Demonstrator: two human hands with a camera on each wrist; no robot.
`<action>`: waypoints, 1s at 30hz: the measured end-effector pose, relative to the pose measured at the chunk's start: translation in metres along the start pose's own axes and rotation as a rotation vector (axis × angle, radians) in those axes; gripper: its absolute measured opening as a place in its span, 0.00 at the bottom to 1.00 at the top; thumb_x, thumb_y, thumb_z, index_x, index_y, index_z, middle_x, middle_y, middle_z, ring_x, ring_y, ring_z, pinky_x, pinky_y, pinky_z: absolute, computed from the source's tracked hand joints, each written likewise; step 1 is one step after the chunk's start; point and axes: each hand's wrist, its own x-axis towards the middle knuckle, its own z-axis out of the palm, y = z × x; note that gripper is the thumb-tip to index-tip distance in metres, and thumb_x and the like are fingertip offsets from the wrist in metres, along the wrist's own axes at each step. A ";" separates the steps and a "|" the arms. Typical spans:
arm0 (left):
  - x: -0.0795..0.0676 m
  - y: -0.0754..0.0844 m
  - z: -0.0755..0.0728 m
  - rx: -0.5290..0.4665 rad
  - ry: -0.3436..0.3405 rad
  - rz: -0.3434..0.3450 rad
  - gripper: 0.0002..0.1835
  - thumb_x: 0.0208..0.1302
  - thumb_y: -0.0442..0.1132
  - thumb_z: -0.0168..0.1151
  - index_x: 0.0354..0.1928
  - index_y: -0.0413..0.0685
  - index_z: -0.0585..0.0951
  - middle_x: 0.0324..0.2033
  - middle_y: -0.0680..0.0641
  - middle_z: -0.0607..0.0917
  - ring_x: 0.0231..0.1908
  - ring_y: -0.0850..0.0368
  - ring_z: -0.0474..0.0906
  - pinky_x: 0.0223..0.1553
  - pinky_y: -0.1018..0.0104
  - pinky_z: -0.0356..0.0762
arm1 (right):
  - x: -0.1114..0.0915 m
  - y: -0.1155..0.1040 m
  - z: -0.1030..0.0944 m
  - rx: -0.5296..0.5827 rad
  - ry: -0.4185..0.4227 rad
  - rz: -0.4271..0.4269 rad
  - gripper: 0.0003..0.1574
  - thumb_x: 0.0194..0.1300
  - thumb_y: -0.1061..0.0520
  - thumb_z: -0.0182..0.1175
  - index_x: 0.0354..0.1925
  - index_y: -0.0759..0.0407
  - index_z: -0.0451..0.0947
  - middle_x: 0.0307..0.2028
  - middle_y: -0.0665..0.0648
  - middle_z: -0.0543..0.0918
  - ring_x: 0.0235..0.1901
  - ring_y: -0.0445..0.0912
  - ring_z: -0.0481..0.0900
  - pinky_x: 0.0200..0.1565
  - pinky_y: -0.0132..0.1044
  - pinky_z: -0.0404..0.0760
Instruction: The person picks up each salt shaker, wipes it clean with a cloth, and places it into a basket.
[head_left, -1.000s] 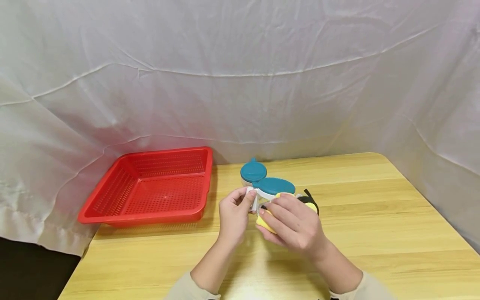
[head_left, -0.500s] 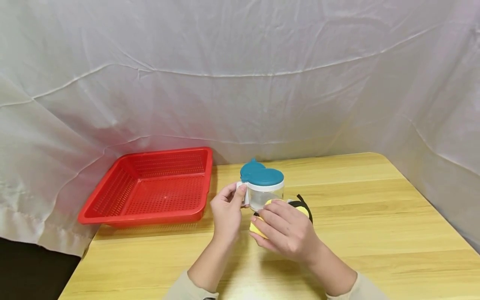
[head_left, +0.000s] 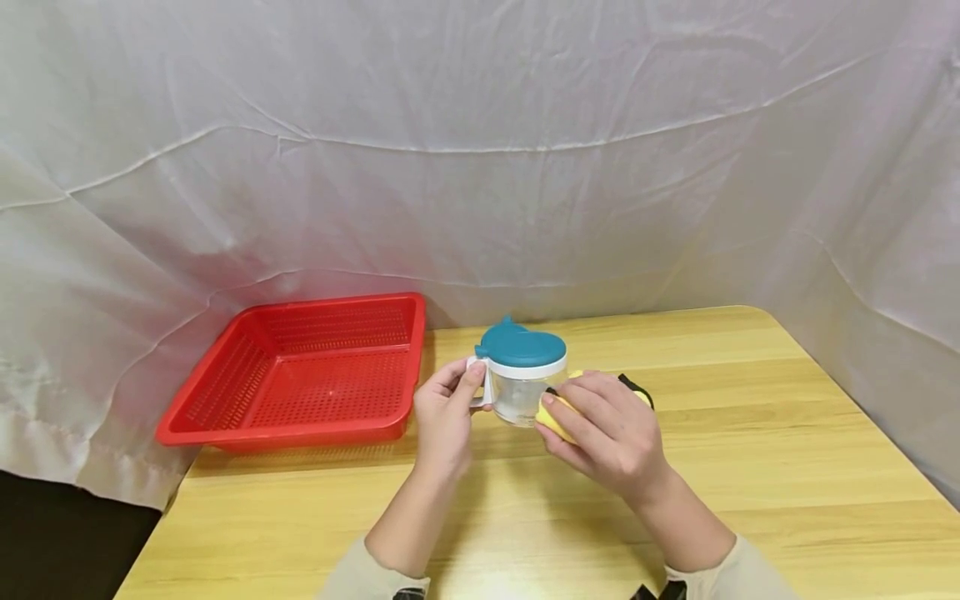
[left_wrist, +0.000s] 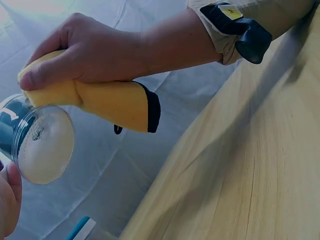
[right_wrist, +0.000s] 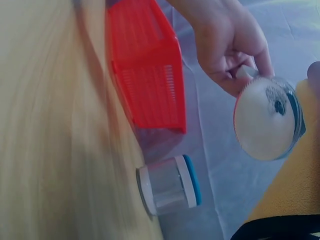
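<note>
My left hand (head_left: 442,417) grips the white handle (head_left: 483,385) of a clear glass seasoning jar (head_left: 517,398) with a teal lid, holding it above the table. In my right hand (head_left: 615,437) is a bunched yellow cloth (head_left: 555,421) with black edging, pressed close against the jar's right side. The left wrist view shows the cloth (left_wrist: 115,102) hanging down past the right hand, its upper part at the jar's wall. The jar's round base (right_wrist: 265,120) faces the right wrist camera, and the left fingers curl at its handle.
A second teal-lidded jar (right_wrist: 167,185) stands on the table behind, mostly hidden by the held jar in the head view. To the left sits a red perforated plastic basket (head_left: 330,433). The wooden table (head_left: 750,433) ends at a pale hanging cloth backdrop (head_left: 480,217).
The held jar has moved left and slightly up, so more of its glass shows past the right hand. The right hand with the cloth shifted left, then back to the right along the jar.
</note>
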 end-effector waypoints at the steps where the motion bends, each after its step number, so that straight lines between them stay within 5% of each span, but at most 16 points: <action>1: 0.000 0.001 0.000 -0.007 -0.007 -0.003 0.12 0.64 0.34 0.66 0.45 0.32 0.83 0.32 0.46 0.84 0.27 0.60 0.80 0.25 0.72 0.81 | 0.000 0.001 -0.001 -0.005 0.005 0.008 0.14 0.63 0.56 0.66 0.28 0.68 0.85 0.23 0.61 0.85 0.21 0.54 0.79 0.23 0.47 0.82; 17: 0.002 0.006 -0.004 -0.078 -0.083 -0.040 0.04 0.66 0.34 0.63 0.38 0.44 0.85 0.28 0.52 0.85 0.25 0.62 0.78 0.24 0.74 0.79 | -0.013 0.012 -0.005 -0.002 0.084 0.161 0.16 0.61 0.57 0.68 0.27 0.71 0.85 0.23 0.63 0.85 0.20 0.55 0.79 0.26 0.45 0.82; 23: 0.002 0.009 -0.005 -0.128 -0.122 -0.083 0.08 0.68 0.33 0.60 0.35 0.51 0.85 0.25 0.54 0.84 0.24 0.63 0.76 0.22 0.75 0.76 | -0.020 0.014 -0.008 0.020 0.084 0.220 0.16 0.61 0.57 0.67 0.28 0.72 0.85 0.24 0.63 0.85 0.21 0.56 0.80 0.30 0.41 0.83; 30: 0.001 0.010 -0.002 -0.121 -0.123 -0.076 0.07 0.68 0.32 0.60 0.35 0.50 0.85 0.25 0.54 0.85 0.23 0.63 0.76 0.22 0.76 0.76 | -0.012 0.011 -0.006 0.024 0.140 0.217 0.16 0.61 0.57 0.68 0.26 0.72 0.85 0.23 0.64 0.84 0.20 0.56 0.78 0.28 0.41 0.82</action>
